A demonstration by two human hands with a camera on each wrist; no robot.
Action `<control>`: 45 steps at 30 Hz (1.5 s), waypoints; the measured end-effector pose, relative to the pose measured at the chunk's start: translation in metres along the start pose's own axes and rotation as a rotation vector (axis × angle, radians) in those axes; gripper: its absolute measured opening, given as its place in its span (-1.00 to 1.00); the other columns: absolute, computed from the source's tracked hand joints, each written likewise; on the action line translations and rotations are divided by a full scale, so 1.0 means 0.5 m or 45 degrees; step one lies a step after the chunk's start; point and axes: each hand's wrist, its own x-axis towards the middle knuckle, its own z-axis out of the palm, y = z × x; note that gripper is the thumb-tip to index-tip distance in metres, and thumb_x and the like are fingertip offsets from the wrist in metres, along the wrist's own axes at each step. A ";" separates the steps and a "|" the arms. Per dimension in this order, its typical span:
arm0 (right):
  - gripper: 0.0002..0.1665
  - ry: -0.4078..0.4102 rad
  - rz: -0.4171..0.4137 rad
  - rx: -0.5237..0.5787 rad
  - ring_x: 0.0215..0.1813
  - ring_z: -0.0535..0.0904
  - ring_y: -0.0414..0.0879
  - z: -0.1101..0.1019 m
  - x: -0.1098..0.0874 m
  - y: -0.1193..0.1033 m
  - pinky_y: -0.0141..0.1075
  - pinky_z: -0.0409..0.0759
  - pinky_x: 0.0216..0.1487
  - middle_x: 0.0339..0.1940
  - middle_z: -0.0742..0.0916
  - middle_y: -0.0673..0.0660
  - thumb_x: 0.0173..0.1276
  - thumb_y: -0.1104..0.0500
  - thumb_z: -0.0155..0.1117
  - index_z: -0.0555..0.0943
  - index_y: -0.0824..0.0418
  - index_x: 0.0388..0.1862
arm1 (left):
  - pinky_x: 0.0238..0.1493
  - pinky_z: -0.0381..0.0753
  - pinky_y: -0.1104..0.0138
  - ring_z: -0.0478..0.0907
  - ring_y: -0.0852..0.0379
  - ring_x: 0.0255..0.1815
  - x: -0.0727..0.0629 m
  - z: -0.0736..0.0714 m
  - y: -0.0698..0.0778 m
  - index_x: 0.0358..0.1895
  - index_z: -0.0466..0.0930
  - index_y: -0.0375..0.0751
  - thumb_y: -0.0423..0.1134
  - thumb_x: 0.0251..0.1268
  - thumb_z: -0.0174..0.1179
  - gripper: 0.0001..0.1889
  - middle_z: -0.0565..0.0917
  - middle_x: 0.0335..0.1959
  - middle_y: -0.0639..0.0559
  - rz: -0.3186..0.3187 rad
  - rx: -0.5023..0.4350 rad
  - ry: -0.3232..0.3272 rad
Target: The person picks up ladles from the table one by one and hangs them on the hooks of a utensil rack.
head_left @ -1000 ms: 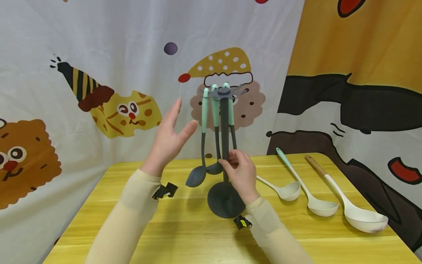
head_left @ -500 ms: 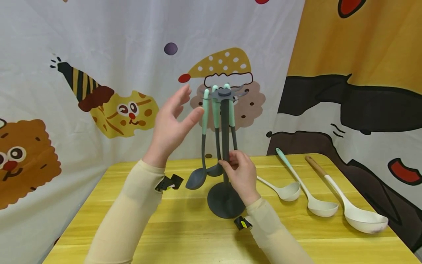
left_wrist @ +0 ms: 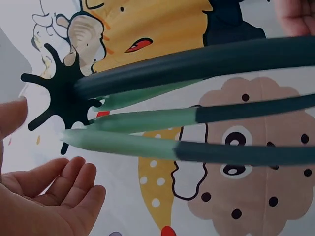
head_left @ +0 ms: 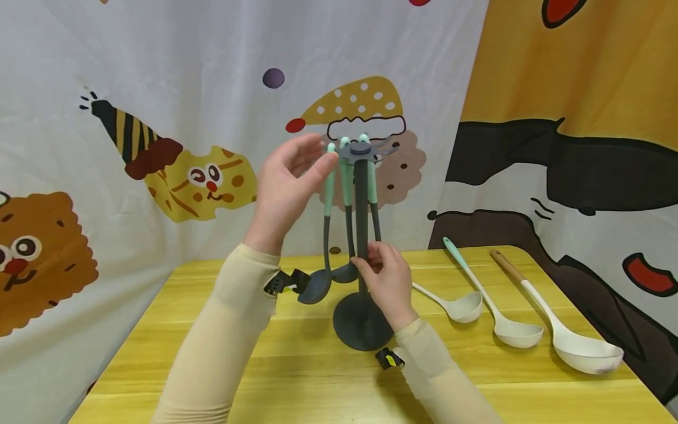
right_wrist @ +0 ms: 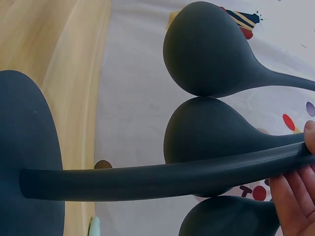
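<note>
A dark grey utensil stand [head_left: 363, 330] stands upright on the table, its top a ring of hooks. From it hang three ladles with mint handles and dark bowls: the leftmost ladle [head_left: 326, 235], the middle ladle [head_left: 347, 188] and the rear ladle [head_left: 372, 188]. My left hand [head_left: 283, 191] is at the leftmost handle's top, thumb and fingers spread apart. In the left wrist view, a gap shows between its fingers [left_wrist: 88, 196] and that handle. My right hand [head_left: 389, 280] grips the stand's post [right_wrist: 147, 183]; its thumb and fingers partly show in the right wrist view.
On the table's right lie a small pale ladle [head_left: 466, 307], a ladle with a mint handle [head_left: 516, 334] and a larger white ladle with a brown handle [head_left: 585, 352]. The wooden table [head_left: 296, 377] ends in front of a printed curtain [head_left: 212, 59].
My left hand has moved up and to the right, to the top of the leftmost ladle's handle, its fingers bending inward. The right hand stays on the post.
</note>
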 end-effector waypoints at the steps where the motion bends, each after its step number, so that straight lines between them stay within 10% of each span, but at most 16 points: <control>1: -0.66 0.001 -0.005 -0.002 -0.34 0.65 -0.07 0.000 0.000 -0.001 -0.23 0.69 -0.34 -0.33 0.68 0.12 0.16 0.16 0.56 0.63 0.26 -0.18 | 0.18 0.51 0.25 0.56 0.12 0.12 0.001 0.002 0.000 0.26 0.54 -0.22 -0.11 0.33 0.31 -0.51 0.63 0.10 -0.04 -0.004 -0.008 0.001; 25: -0.62 -0.086 0.042 -0.023 -0.26 0.66 -0.03 -0.018 -0.002 -0.010 -0.18 0.69 -0.20 -0.23 0.69 0.15 0.22 0.14 0.51 0.63 0.27 -0.05 | 0.04 0.59 0.29 0.61 0.11 -0.06 0.005 0.028 -0.008 0.07 0.62 -0.28 -0.22 0.35 0.28 -0.70 0.68 -0.09 -0.05 0.040 -0.001 0.097; 34: -0.54 -0.064 -0.267 -0.011 -0.04 0.59 0.13 -0.061 -0.005 0.013 0.00 0.51 0.03 -0.09 0.70 0.20 0.12 0.19 0.57 0.65 0.30 -0.02 | 0.02 0.61 0.20 0.61 0.09 -0.11 0.004 0.032 -0.011 0.06 0.62 -0.33 -0.25 0.36 0.26 -0.71 0.67 -0.12 -0.09 0.114 0.002 0.117; 45: -0.18 -0.293 -0.200 0.026 0.38 0.33 0.21 -0.102 -0.005 0.065 0.18 0.26 0.32 0.41 0.45 0.22 0.32 -0.17 0.36 0.40 0.27 0.39 | -0.01 0.60 0.28 0.61 0.10 -0.11 0.006 0.032 -0.010 0.05 0.62 -0.33 -0.26 0.36 0.26 -0.71 0.68 -0.12 -0.08 0.103 0.020 0.112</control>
